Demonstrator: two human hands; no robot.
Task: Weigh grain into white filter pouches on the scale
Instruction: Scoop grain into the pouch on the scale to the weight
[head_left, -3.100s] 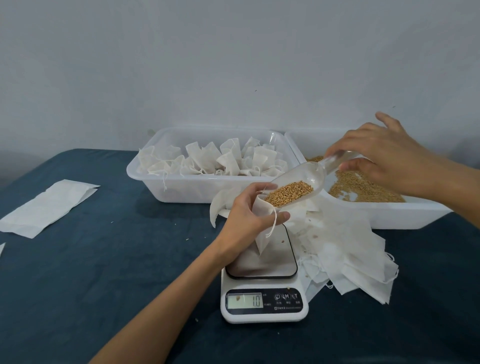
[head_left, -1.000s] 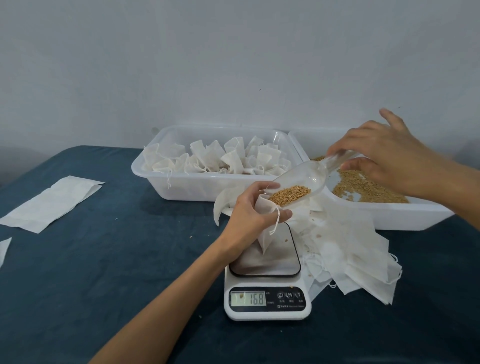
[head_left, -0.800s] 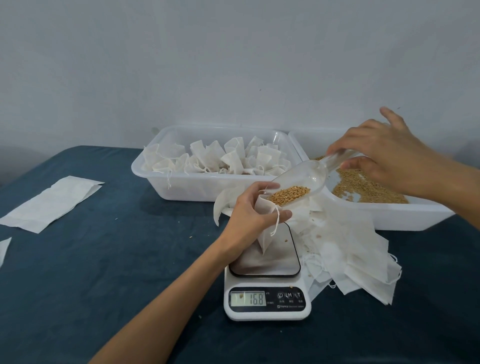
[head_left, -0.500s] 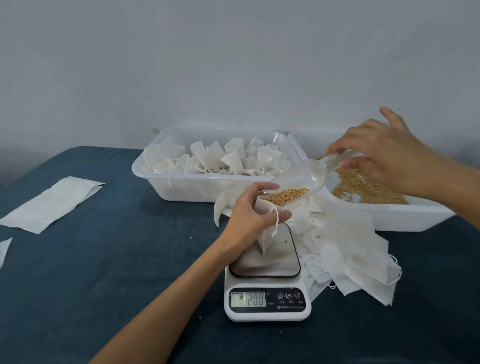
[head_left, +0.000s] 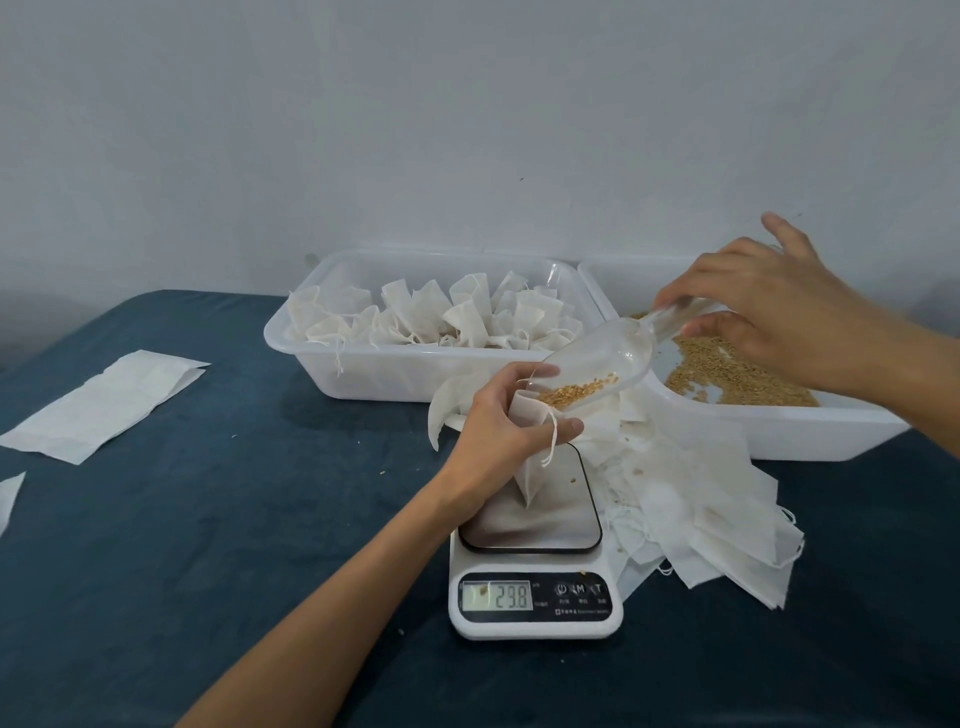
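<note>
While the scale (head_left: 535, 597) reads 29.8 — left hand (head_left: 498, 431) gripping pouch (head_left: 530, 467), right hand (head_left: 769, 312) pinching scoop (head_left: 597, 364).

The left forearm reaches up from the lower edge, wrist slightly bent, and the left hand (head_left: 506, 415) curls its fingers and thumb around the mouth of a small white fabric filter pouch (head_left: 530, 467). The right arm enters from the right edge; the right hand (head_left: 763, 306) pinches the handle of a clear plastic scoop (head_left: 602, 358), little finger raised.
</note>
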